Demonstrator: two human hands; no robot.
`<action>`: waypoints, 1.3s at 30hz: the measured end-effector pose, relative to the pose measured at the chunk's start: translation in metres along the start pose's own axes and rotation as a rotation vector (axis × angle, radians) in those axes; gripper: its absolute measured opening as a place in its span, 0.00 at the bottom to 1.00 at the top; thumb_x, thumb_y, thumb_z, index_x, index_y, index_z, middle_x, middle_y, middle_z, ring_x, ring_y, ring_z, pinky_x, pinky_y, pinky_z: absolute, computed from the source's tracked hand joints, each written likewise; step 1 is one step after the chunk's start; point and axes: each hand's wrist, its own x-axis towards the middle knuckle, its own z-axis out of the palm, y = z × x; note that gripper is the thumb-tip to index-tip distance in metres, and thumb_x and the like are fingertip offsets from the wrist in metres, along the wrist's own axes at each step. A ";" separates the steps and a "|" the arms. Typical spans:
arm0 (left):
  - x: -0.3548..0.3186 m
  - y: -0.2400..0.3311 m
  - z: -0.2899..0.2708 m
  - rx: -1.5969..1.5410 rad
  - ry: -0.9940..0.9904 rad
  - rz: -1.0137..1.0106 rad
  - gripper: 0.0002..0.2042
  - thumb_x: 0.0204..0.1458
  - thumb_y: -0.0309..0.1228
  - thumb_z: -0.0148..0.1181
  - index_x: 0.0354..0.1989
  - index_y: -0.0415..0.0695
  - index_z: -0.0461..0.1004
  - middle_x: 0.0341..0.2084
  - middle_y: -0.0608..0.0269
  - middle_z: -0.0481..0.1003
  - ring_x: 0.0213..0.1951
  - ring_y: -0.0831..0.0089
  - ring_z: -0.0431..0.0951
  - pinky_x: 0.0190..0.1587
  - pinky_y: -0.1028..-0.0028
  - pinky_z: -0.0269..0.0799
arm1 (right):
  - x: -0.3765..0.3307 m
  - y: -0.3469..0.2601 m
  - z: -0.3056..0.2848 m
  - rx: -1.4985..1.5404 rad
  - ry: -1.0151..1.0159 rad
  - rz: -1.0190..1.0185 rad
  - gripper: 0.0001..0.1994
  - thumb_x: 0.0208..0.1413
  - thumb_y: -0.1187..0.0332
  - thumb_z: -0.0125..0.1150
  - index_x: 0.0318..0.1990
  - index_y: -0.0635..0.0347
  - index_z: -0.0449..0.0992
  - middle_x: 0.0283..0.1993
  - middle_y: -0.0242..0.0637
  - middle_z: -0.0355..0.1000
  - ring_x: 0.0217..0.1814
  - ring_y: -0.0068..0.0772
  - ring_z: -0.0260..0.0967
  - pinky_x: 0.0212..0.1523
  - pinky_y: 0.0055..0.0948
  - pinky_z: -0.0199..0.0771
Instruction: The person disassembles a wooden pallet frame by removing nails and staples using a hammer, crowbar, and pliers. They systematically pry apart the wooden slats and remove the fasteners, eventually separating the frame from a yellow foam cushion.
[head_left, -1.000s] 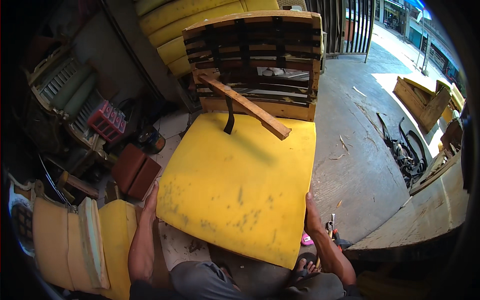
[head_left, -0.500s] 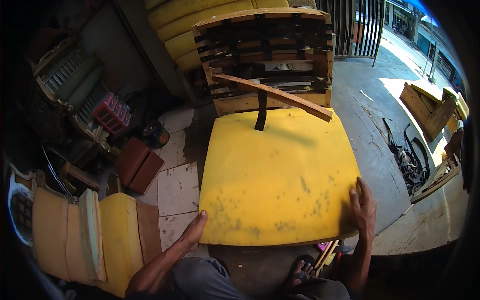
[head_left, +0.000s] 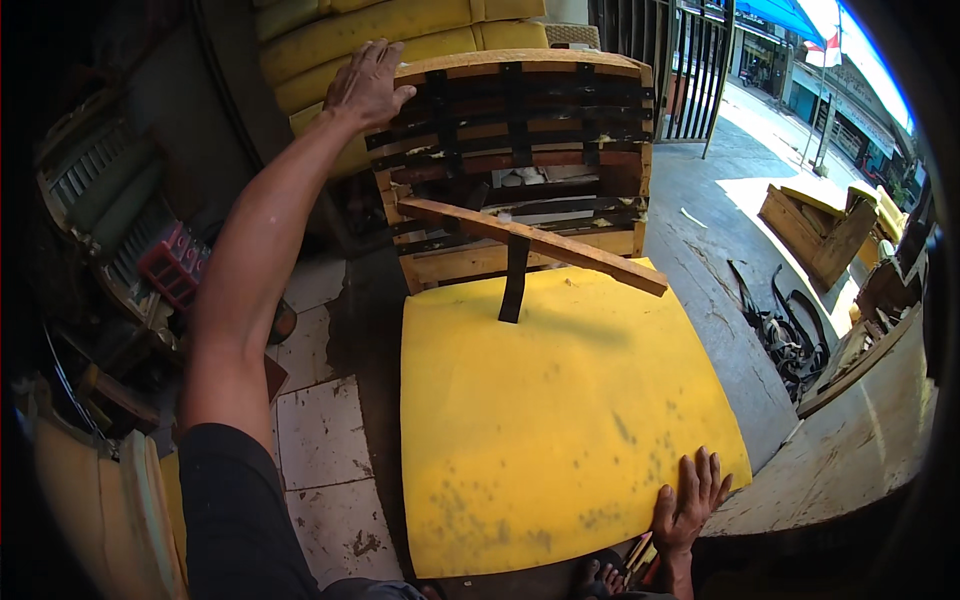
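Note:
A yellow foam seat cushion (head_left: 560, 420) with dark mould spots lies flat before me. My right hand (head_left: 688, 505) rests on its near right corner, fingers spread and pressed lightly on the foam. Stretched far forward, my left hand (head_left: 368, 88) is at the upper left corner of a wooden chair-back frame (head_left: 520, 62) strung with black webbing. Its fingers are extended; whether the palm touches the frame I cannot tell. A wooden slat (head_left: 540, 243) slants across the frame's lower part, its right end over the cushion. From it a black strap (head_left: 515, 280) hangs down to the foam.
Yellow upholstered cushions (head_left: 400, 40) stand behind the frame. At left are a pink plastic basket (head_left: 172, 265), an ornate chair (head_left: 95, 190) and foam pieces (head_left: 85, 490). Right of the cushion lie black straps (head_left: 795, 330) and broken wooden parts (head_left: 820, 235); a metal gate (head_left: 690, 75) stands behind.
My left hand has left the cushion's near left edge and reached forward to the frame's top corner. My right hand now lies flatter on the near right corner. The view has shifted.

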 end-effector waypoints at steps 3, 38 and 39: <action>0.031 -0.005 0.020 -0.027 -0.632 -0.214 0.37 0.56 0.56 0.59 0.69 0.46 0.61 0.64 0.50 0.66 0.66 0.52 0.66 0.65 0.55 0.64 | -0.005 0.003 0.001 0.004 0.028 0.014 0.24 0.59 0.57 0.50 0.55 0.66 0.75 0.67 0.53 0.65 0.76 0.56 0.51 0.76 0.59 0.27; -0.136 -0.094 -0.121 0.657 -0.515 -0.125 0.13 0.59 0.37 0.58 0.40 0.38 0.76 0.31 0.44 0.81 0.36 0.45 0.83 0.39 0.51 0.80 | 0.188 0.076 0.104 0.597 0.275 0.067 0.10 0.61 0.67 0.61 0.45 0.59 0.83 0.59 0.42 0.75 0.72 0.50 0.59 0.71 0.43 0.58; -0.132 -0.090 -0.115 0.654 -0.546 -0.092 0.13 0.59 0.37 0.58 0.40 0.37 0.76 0.31 0.44 0.81 0.36 0.45 0.83 0.39 0.52 0.80 | 0.200 0.088 0.105 0.454 0.325 0.051 0.12 0.62 0.64 0.59 0.47 0.59 0.82 0.58 0.46 0.75 0.72 0.50 0.60 0.71 0.45 0.57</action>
